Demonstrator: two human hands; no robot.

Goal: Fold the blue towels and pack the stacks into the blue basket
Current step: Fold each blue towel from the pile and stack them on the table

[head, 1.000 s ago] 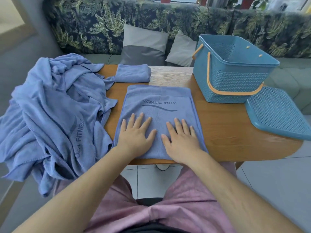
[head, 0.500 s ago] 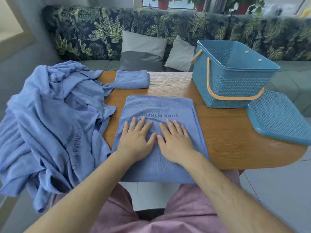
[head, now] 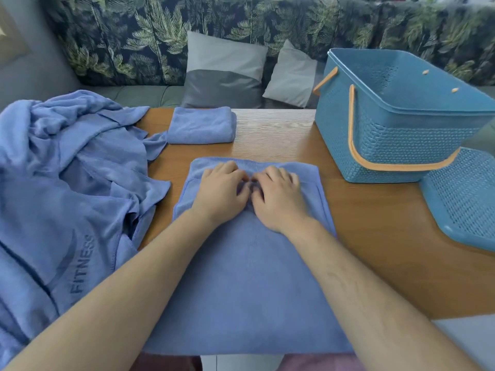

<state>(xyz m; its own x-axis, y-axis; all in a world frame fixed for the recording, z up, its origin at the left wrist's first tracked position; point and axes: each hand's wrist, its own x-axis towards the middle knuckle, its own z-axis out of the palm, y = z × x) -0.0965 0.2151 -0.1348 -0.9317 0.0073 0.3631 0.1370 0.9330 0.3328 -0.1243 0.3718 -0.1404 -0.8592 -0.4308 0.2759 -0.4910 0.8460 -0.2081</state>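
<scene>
Step in hand: folding. The half-folded towel lies flat at the centre of the surface, its near end overhanging the 6 o'clock edge, and the left hand and right hand sit side by side at its 12 o'clock hem, the fingers of both curled down and gathering the cloth. The next move probably calls for drawing that hem toward 6 o'clock with the side edges kept aligned. One folded towel lies at 11 o'clock, the unfolded pile at 9 o'clock, and the blue basket stands at 2 o'clock, not yet packed.
</scene>
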